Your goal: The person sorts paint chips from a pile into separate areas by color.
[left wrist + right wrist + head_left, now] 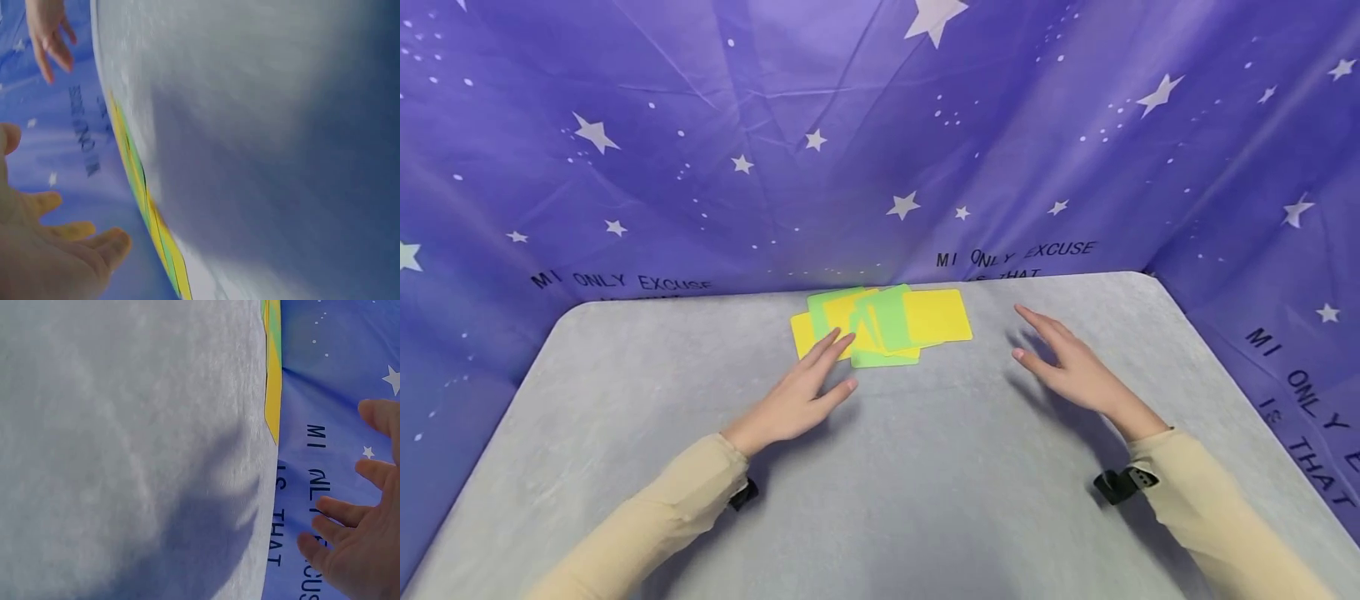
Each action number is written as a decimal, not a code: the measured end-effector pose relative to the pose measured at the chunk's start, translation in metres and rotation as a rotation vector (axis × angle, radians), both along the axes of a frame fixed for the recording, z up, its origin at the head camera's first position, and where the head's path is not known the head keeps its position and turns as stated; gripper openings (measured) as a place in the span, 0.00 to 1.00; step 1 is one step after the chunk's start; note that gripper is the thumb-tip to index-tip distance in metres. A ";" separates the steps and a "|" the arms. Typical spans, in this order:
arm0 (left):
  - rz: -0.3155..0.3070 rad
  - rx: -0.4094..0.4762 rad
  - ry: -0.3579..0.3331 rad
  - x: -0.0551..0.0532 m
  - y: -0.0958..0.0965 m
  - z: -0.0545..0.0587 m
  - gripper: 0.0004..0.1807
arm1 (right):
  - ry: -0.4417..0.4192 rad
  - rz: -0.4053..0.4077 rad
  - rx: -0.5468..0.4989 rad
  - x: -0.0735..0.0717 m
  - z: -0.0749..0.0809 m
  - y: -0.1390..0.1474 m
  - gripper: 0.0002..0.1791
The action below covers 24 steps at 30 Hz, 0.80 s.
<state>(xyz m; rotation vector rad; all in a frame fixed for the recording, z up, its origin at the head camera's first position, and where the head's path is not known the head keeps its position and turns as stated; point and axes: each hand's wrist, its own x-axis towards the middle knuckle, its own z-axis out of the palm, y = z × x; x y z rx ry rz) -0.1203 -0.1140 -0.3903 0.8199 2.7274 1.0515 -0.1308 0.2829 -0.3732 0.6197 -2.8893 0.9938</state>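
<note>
Two bare hands: through my remote feed, the left hand (pixel 796 398) and the right hand (pixel 1078 371) hung over the grey, mottled tabletop (pixel 925 467); neither gripped anything;
Yellow and green rectangular cards (pixel 938 316): they lay flat in an overlapping, uneven pile near the table's far edge; the pile sat between the hands, nearer the left;
Left fingers: extended, with the thumb well apart; the left wrist view showed them somewhat spread, pinching nothing, and seemingly clear of the pile;
Right fingers: fanned with gaps between them, thumb apart, holding nothing; they hung to the right of the pile, off the cards;
Step in hand: I judged it a moment around the pile with no card held; whether a reach or a withdrawal, I could not tell;
Next move: taking a card, I reckoned, would have called for fingertips brought down to an exposed edge, and a light pinch;
Hidden or unclear: the left fingertips masked part of the pile in the head view; its middle looked smeared, so I could not count the cards; the right wrist view cut the pile off at the top, and the left wrist view showed it nearly edge-on
</note>
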 end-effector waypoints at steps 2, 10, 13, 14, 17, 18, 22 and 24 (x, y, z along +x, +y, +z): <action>-0.021 0.035 -0.014 -0.005 0.011 0.000 0.35 | -0.029 0.002 -0.033 -0.003 0.001 -0.003 0.36; -0.048 0.197 -0.133 -0.036 0.051 0.004 0.32 | -0.140 -0.006 -0.193 -0.012 -0.003 -0.014 0.36; -0.016 0.228 -0.153 -0.048 0.062 0.011 0.32 | -0.160 -0.005 -0.230 -0.015 -0.005 -0.016 0.36; 0.000 0.242 -0.161 -0.051 0.065 0.013 0.32 | -0.163 -0.008 -0.234 -0.016 -0.006 -0.017 0.36; 0.049 0.286 -0.182 -0.060 0.073 0.016 0.32 | -0.175 -0.010 -0.258 -0.020 -0.008 -0.019 0.36; 0.063 0.300 -0.192 -0.062 0.075 0.015 0.32 | -0.177 -0.011 -0.264 -0.022 -0.009 -0.019 0.36; 0.097 0.323 -0.240 -0.067 0.083 0.007 0.32 | -0.187 -0.011 -0.282 -0.029 -0.012 -0.024 0.36; 0.102 0.322 -0.250 -0.069 0.088 0.002 0.32 | -0.193 -0.013 -0.288 -0.033 -0.012 -0.028 0.36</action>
